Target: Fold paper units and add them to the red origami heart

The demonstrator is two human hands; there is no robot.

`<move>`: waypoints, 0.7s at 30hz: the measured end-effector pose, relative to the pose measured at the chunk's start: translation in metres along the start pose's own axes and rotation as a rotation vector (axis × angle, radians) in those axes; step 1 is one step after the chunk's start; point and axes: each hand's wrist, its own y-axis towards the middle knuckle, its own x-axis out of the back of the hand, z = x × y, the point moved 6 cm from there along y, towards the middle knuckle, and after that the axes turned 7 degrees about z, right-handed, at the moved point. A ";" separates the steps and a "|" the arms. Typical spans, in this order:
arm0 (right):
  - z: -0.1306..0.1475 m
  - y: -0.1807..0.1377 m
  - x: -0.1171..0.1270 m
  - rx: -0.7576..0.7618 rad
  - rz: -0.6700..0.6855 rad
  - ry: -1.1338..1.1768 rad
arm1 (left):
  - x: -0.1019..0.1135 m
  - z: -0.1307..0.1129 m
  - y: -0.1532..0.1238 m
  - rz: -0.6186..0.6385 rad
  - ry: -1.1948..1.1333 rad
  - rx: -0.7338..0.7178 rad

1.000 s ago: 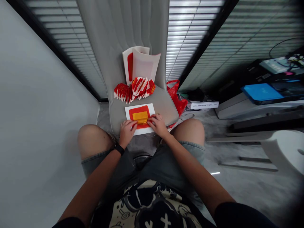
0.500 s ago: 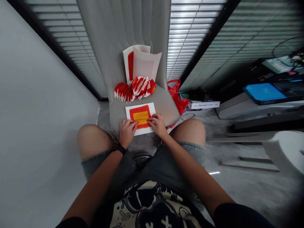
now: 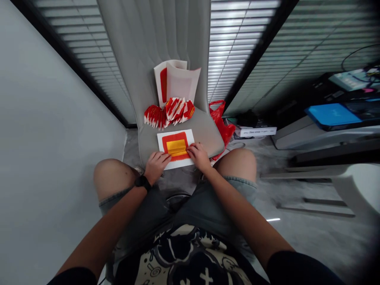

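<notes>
A white sheet of paper with a red square and a yellow centre (image 3: pixel 176 143) lies flat on the grey chair seat (image 3: pixel 204 132) in front of my knees. My left hand (image 3: pixel 156 165) rests on the sheet's near left corner, fingers curled down onto it. At the yellow patch's right edge my right hand (image 3: pixel 199 156) presses the paper with pinched fingertips. A crease runs across the yellow part. Behind the sheet lies a fan of several folded red-and-white paper pieces (image 3: pixel 169 111).
Loose white and red sheets (image 3: pixel 178 81) lean against the chair back. A red plastic bag (image 3: pixel 221 118) hangs off the seat's right side. A flat white box (image 3: pixel 255 130) lies on the floor, with desk edges and a blue item (image 3: pixel 329 114) further right. A grey wall stands at left.
Both hands stay on the sheet. My left hand has slid slightly back toward the near corner; the right fingers have shifted a little along the yellow fold.
</notes>
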 end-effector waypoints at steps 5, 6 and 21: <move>0.012 -0.003 0.004 0.075 -0.034 -0.240 | 0.000 -0.003 -0.002 0.026 0.017 -0.057; 0.015 -0.005 0.004 0.082 -0.026 -0.274 | 0.000 -0.003 -0.003 0.024 0.043 -0.060; 0.128 -0.014 -0.027 0.074 0.141 -0.304 | -0.011 -0.012 -0.012 0.042 0.113 0.022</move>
